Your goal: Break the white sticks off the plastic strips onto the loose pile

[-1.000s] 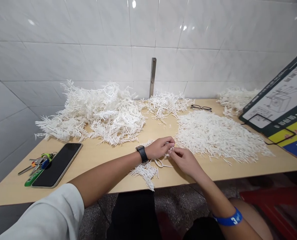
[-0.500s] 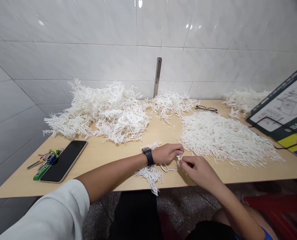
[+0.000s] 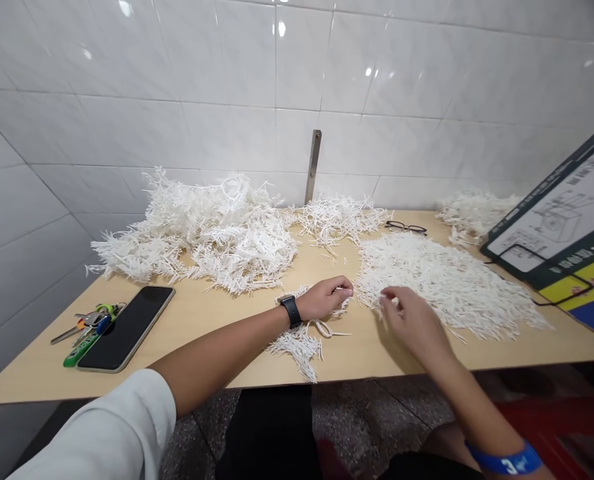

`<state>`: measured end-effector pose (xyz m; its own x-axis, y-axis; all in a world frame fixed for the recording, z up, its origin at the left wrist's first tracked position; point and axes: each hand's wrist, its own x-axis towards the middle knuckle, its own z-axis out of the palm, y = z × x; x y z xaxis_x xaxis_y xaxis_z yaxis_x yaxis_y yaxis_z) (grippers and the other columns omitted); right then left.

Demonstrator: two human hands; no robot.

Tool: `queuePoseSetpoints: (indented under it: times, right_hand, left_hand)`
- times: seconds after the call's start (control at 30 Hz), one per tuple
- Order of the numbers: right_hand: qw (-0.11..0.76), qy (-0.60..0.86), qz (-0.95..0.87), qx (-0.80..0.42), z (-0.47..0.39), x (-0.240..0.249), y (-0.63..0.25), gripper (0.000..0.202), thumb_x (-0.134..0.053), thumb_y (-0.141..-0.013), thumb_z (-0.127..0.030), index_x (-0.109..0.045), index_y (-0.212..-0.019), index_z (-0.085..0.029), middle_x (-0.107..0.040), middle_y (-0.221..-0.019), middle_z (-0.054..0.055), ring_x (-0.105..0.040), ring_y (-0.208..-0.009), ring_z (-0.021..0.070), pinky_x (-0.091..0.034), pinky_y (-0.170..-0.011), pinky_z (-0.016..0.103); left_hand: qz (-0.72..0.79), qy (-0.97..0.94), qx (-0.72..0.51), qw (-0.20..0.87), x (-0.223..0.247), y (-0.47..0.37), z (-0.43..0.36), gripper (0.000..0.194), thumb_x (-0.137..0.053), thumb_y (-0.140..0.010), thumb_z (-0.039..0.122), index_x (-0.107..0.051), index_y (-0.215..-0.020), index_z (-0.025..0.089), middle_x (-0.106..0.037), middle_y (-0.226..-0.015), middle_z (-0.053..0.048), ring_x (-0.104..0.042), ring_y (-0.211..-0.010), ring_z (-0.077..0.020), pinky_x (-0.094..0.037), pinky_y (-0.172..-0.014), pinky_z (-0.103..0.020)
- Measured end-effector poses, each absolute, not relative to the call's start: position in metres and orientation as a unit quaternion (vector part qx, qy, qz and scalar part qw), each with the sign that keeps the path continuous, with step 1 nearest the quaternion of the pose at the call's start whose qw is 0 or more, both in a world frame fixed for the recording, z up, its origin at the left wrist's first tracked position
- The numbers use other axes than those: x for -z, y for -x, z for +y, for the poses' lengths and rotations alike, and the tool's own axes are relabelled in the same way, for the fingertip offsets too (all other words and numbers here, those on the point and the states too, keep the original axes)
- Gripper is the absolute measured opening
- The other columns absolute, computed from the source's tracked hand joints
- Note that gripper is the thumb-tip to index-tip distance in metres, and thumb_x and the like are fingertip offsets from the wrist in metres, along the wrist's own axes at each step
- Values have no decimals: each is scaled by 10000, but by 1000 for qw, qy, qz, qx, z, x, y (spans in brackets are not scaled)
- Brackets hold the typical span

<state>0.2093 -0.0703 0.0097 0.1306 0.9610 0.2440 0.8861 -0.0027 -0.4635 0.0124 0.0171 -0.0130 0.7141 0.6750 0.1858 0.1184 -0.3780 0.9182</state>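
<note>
White branched sprig (image 3: 345, 309): at the fingertips of the left hand (image 3: 324, 300), just below the thumb and index, over the desk (image 3: 201, 327). Left fingers (image 3: 345, 283) curled and pinching it; most of the sprig is hidden behind the hand, so its full shape cannot be read. Right hand (image 3: 414, 323) stands apart from the sprig, to its right, thumb and index drawn close together at the near left edge of a flat spread of short white pieces (image 3: 441, 280). Whether the right fingers (image 3: 391, 293) grip a piece or nothing: cannot tell.

Below the left hand, a thin white loop (image 3: 323, 328) lies on the desk, beside a small white heap (image 3: 297, 347) partly covered by the wrist and its black watch (image 3: 291, 311). Large tangled white heap (image 3: 217, 227) farther back, left of the hands; smaller heap (image 3: 339, 217) at the wall, near folded eyeglasses (image 3: 405, 228). Phone (image 3: 127, 327) at far left, keys (image 3: 84, 323) touching it.
</note>
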Motion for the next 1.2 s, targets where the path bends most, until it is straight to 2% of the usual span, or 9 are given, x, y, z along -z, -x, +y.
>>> queuePoseSetpoints:
  times: [0.17,0.33,0.43,0.6,0.67,0.77,0.9,1.07,1.2]
  right_hand:
    - [320,617,-638,-331,-72,9,-157,386,-507,-847,-528,-595,-682,-191,-622,-662,37,-541,-643,186,-386,-602,288]
    - [338,615,-628,-337,-81,10,-148,405,-454,-865,-471,-337,-571,-218,-377,-531,-37,-379,-546,129,-272,-533,257]
    - [296,640,-644,-296,-96,1,-151,386,-456,-861,-453,-318,-589,-216,-326,-535,-45,-344,-540,125,-227,-522,256]
    - [236,619,-660,-355,-123,-21,-155,356,-406,-862,-391,-314,-564,-219,-348,-529,-31,-379,-537,134,-261,-514,255]
    - [214,603,-676,-366,-125,-29,-166,351,-399,-877,-384,-411,-571,-214,-435,-542,-15,-439,-550,148,-315,-528,254]
    - [215,641,-692,-253,-108,-33,-192,275,-434,-863,-335,-674,-850,-200,-655,-735,57,-591,-708,214,-426,-660,296]
    - [267,708,-652,-41,-77,-24,-214,354,-437,-840,-233,-684,-1084,-161,-684,-1104,166,-612,-990,304,-437,-812,387]
    - [319,633,-649,-276,-66,-10,-184,356,-457,-896,-472,-679,-857,-197,-718,-805,70,-645,-749,227,-447,-673,322]
    - [315,600,-638,-365,-63,-3,-164,288,-567,-825,-452,-578,-690,-198,-629,-588,15,-596,-596,185,-430,-621,308]
  left_hand:
    - [233,-773,-290,514,13,-13,16,234,-463,-916,385,-519,-889,161,-527,-779,3,-475,-729,-122,-402,-712,-245]
    - [243,-787,-275,495,12,-13,12,251,-380,-947,325,-480,-784,162,-503,-727,9,-455,-692,-115,-388,-701,-247]
    - [221,-812,-250,480,14,-15,9,252,-363,-951,295,-457,-755,168,-512,-740,6,-447,-692,-113,-383,-708,-248]
    - [269,-802,-266,463,17,-14,19,276,-348,-966,341,-457,-775,173,-490,-717,13,-448,-690,-117,-386,-691,-246]
    - [296,-797,-277,448,17,-12,25,285,-351,-967,349,-471,-782,168,-494,-717,13,-456,-706,-118,-390,-703,-247]
    - [286,-798,-270,457,14,-10,25,253,-437,-941,378,-542,-873,158,-564,-799,-1,-493,-751,-117,-404,-724,-246]
    - [271,-768,-268,516,13,-10,19,406,-662,-807,397,-554,-1126,172,-606,-1031,-36,-456,-652,-68,-398,-623,-220]
    - [228,-802,-276,478,17,-11,18,634,-809,-654,310,-544,-1211,163,-577,-1207,-104,-529,-737,-91,-464,-706,-257]
    - [191,-852,-261,412,17,-10,16,621,-793,-676,284,-548,-1235,165,-574,-1239,-125,-599,-923,-176,-493,-810,-309]
